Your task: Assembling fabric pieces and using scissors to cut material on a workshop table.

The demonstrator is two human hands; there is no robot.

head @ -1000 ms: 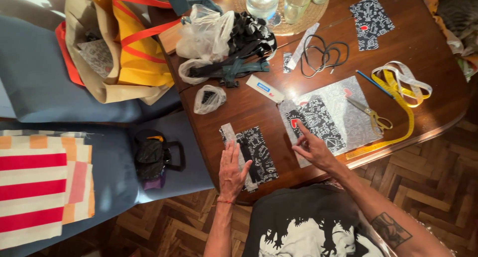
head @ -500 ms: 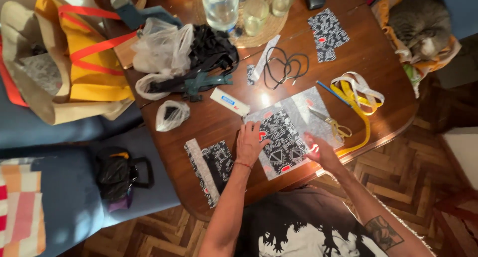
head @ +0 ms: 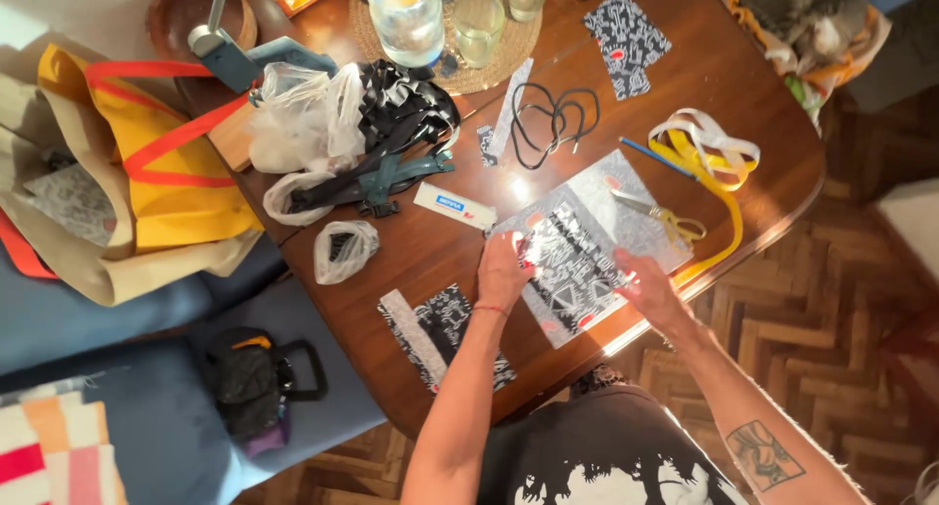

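Hands flat on a black-and-white patterned fabric piece (head: 572, 270) lying on a grey sheet (head: 636, 217) near the table's (head: 753, 65) front edge. Left hand (head: 504, 268) presses its left edge, fingers spread and resting, not pinching. Right hand (head: 646, 288) sits at the lower right corner, fingers curled onto the edge; cannot tell whether it actually grips the cloth or just pins it.

Risks, as judgement: the piece lies close to the table edge, so a sideways push could slide it and the sheet off. Yellow-handled scissors (head: 660, 215) lie just beside the right hand, and a careless sweep could catch the blades. Yellow tape (head: 714, 168) trails over the edge and may snag or drag.

Packages and labels: small white oblong box with a blue label (head: 455, 204), left of the fabric, lying flat. Second patterned piece with a pale strip (head: 440, 334) nearer the person, to the left. Third patterned piece with a red spot (head: 626, 31) at the far side. Crumpled clear plastic bags (head: 293, 124) far left, small one (head: 344, 251) below. Yellow tote with red straps (head: 161, 163) off the table.
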